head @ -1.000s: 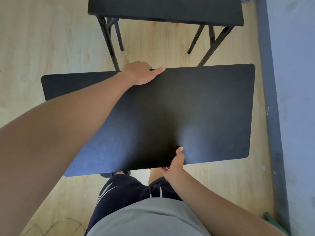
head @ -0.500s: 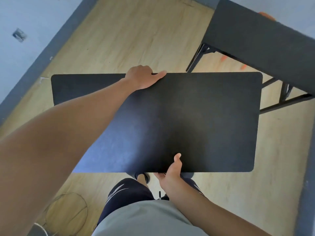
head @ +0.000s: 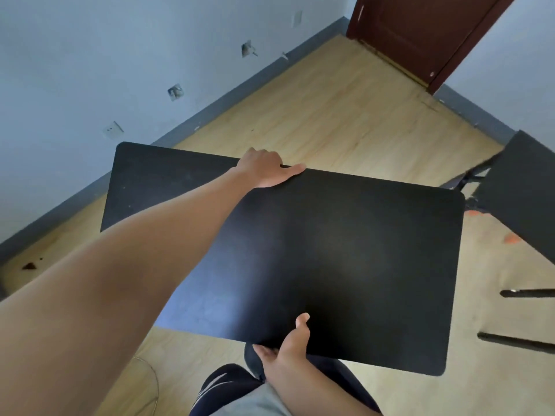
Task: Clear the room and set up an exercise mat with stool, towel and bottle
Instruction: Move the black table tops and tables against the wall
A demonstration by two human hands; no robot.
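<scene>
Both hands carry black desk point(head: 345, 250): left hand point(head: 265, 169) clamps far edge, right hand point(head: 289, 343) near edge. Second desk point(head: 522, 199) close at right, prob. not touching; open floor point(head: 330, 115) twd door point(head: 420, 31).

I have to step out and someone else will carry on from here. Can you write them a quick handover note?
Left hand: gripping the far edge of the black table.
Right hand: gripping its near edge, thumb on top.
The table is lifted, carried over the wooden floor; a second black table stands at right, door ahead.
Done: one table picked up.
Left: set it aside, clear the rest, lay out mat, stool, towel, bottle; none visible.
</scene>
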